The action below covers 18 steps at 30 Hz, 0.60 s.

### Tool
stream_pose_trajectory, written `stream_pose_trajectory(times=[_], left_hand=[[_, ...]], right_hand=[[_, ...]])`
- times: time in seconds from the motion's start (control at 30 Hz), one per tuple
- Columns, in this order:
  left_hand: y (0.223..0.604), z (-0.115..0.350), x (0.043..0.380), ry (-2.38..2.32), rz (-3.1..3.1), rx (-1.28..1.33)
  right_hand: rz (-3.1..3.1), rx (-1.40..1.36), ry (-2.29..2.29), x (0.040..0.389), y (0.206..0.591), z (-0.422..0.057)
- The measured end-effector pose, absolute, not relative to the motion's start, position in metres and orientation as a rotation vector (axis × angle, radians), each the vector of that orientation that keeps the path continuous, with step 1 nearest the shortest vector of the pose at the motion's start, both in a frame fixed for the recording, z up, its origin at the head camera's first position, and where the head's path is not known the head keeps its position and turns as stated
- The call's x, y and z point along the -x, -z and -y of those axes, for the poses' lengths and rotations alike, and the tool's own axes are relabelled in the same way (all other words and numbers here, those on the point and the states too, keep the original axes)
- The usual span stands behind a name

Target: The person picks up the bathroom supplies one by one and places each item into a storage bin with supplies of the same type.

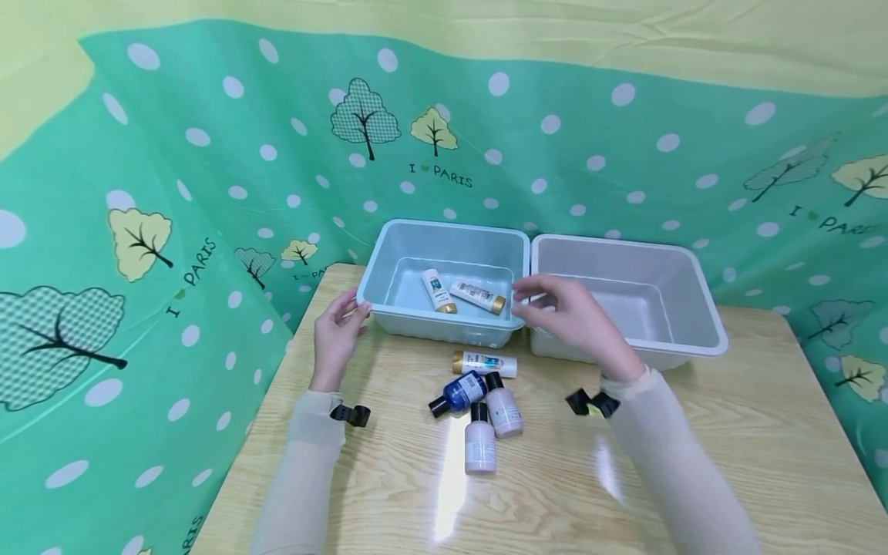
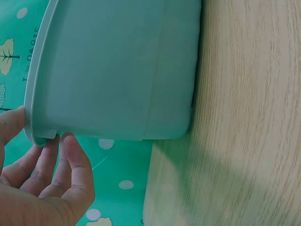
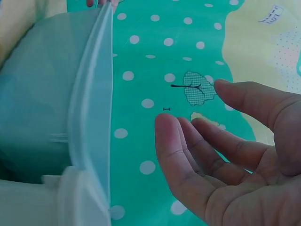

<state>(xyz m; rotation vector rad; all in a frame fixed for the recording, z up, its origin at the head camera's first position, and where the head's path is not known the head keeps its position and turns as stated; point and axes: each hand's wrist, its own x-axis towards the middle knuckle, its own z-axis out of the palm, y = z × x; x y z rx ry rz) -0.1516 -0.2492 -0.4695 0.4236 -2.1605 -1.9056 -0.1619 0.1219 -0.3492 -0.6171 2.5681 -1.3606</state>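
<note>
A light blue plastic bin point(image 1: 444, 324) stands at the back of the table with two white tubes with gold caps, one tube point(image 1: 438, 291) left of the other tube point(image 1: 475, 296), lying inside. At its front left corner my left hand point(image 1: 336, 335) pinches the rim, thumb on one side and fingertips under the lip, as the left wrist view shows. Over the bin's front right corner hovers my right hand point(image 1: 565, 308). Its fingers are loosely bent, thumb apart, with nothing between them; the right wrist view shows this hand point(image 3: 225, 155) apart from the rim.
Beside the blue bin, on its right, stands a grey bin point(image 1: 631, 308). In front lie another white tube point(image 1: 489, 364), a dark blue bottle point(image 1: 461, 391) and two pale pink bottles with black caps, one bottle point(image 1: 504, 411) behind the other bottle point(image 1: 480, 447). A green dotted cloth point(image 1: 444, 185) hangs behind.
</note>
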Motion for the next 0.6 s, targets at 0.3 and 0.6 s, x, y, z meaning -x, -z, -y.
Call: stream_pose_trajectory(times=[0.3,0.6], left_hand=[[0.469,0.249,0.151,1.885,2.172,-0.438],[0.469,0.249,0.151,1.897,2.176,-0.44]], right_hand=[[-2.527,0.719,1.468,0.123,0.41,-0.144],[-2.504,0.604,1.526,0.111,0.457,-0.148]])
